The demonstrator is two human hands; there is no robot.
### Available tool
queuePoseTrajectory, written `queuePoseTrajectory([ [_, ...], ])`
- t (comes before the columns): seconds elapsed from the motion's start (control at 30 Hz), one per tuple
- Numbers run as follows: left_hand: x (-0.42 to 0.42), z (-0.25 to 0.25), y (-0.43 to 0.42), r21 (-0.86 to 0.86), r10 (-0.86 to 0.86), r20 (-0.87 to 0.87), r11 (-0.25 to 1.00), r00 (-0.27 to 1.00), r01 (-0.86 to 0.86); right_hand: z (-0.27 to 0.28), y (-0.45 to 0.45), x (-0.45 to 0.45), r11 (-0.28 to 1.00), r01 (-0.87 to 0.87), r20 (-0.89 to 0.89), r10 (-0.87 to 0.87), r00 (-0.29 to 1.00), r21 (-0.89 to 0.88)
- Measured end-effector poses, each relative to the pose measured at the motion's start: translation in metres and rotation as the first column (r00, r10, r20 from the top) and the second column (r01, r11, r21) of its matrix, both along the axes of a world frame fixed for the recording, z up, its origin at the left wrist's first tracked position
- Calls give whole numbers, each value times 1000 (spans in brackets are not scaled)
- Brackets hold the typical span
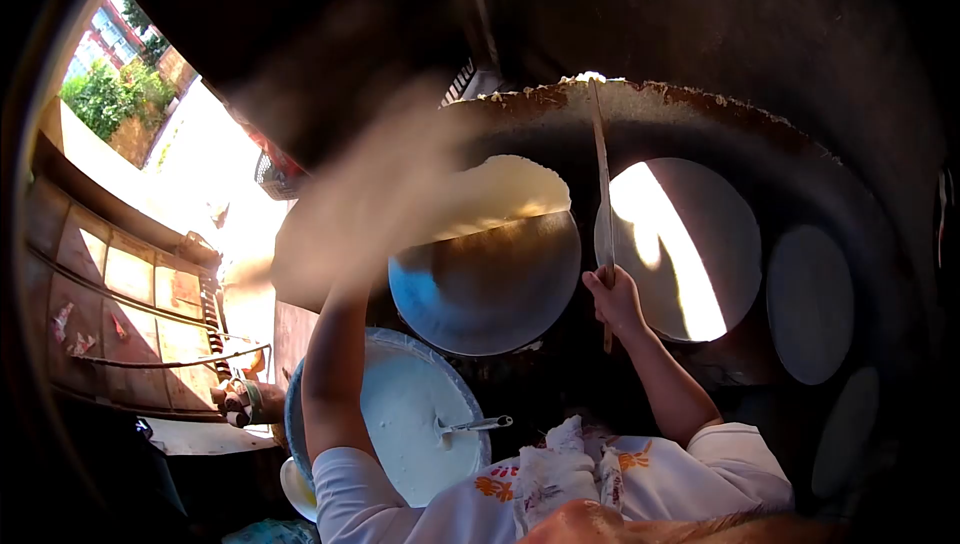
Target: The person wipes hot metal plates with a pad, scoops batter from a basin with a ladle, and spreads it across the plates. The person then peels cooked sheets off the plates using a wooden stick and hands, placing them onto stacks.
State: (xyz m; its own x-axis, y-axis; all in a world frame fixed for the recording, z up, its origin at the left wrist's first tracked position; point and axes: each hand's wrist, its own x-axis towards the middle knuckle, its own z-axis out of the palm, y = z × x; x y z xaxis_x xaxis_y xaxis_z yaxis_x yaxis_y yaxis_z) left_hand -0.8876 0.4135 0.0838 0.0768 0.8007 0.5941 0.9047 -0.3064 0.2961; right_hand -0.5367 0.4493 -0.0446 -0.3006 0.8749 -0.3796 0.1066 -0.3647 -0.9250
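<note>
My right hand (616, 302) is closed around the lower part of a long, thin wooden spatula (602, 164), which points up between two round griddles. On the near-left griddle (485, 289), a thin pale pancake (515, 189) covers the upper part and ends in a straight edge. My left forearm (338, 374) reaches up beside this griddle. Motion smears my left hand (352, 269) and a broad beige shape above it, so its fingers and anything in them cannot be made out. Below stands a large bucket of white batter (410, 414) with a metal-handled ladle (480, 425) in it.
A second round griddle (690, 244) to the right catches a bright sunlit band. Further right are darker round plates (810, 304). A crusted, curved rim (740, 109) runs behind the griddles. At left lies a tiled, sunlit surface (125, 314) with a metal rail.
</note>
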Motion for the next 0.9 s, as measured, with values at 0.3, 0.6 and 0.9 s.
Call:
queuePoseTrajectory([
  [0.3,85,-41,-83,45,-178,-324,978,929,203,-34,66,-56,976,203,17,-205,979,81],
  [0.6,123,-135,-154,-183,197,-37,962,980,-200,8,65,-98,810,-171,524,-189,830,562],
  [0.9,155,-145,-184,-99,472,194,881,860,-462,74,32,-152,365,-616,677,-57,734,698],
])
